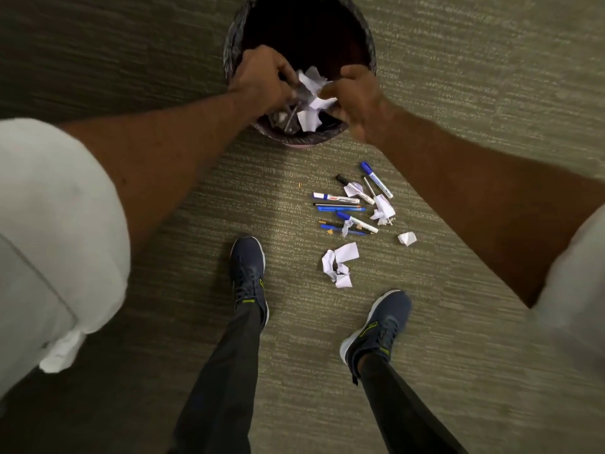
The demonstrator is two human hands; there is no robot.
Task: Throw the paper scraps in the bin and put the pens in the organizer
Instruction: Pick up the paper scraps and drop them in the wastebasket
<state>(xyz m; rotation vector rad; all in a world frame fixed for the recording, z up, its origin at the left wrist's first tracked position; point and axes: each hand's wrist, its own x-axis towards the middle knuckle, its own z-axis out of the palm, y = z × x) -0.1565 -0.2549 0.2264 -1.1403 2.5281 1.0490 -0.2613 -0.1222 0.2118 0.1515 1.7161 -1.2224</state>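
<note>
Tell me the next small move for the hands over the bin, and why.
Probably let go: the left hand and right hand grip paper scraps right above the bin mouth, so they should drop in.

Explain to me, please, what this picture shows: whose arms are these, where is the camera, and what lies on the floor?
There is no machine here. A person wears one camera on the head. It looks forward and down, so you see the person's own arms, legs and shoes. The left hand and the right hand together hold crumpled paper scraps over the open bin, which has a dark liner. More white paper shows inside it. On the carpet, between the bin and the shoes, lie several pens mixed with loose paper. No organizer is in view.
</note>
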